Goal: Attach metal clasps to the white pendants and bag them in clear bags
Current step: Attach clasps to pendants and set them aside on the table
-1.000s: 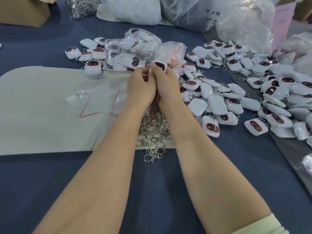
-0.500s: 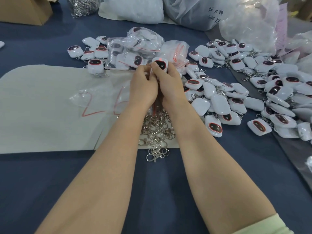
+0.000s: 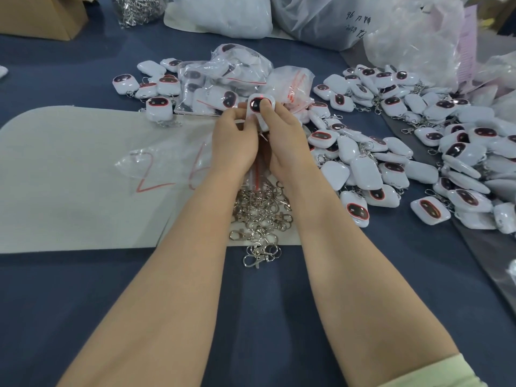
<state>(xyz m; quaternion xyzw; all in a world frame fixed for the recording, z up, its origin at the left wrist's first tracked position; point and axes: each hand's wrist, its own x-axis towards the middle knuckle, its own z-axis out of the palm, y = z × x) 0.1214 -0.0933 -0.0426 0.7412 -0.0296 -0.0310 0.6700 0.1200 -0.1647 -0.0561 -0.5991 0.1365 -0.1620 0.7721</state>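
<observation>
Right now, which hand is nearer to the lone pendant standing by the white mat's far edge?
Left. The left hand sits right of the lone pendant; the right hand is even farther right. Both grip a second pendant.

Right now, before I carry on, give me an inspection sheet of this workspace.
Surface: blue table cloth, with a pale mat on its left part.
Job's things: one white pendant held up; loose pendants heaped at right; metal clasps piled between the forearms; clear bags on the mat; filled bags beyond the hands.
Clutter: stray pendants at the mat's far edge.
Grippers: left hand and right hand both grip the held pendant.
Cables: nothing seen.
Surroundings: cardboard box and large plastic sacks at the far edge.
</observation>
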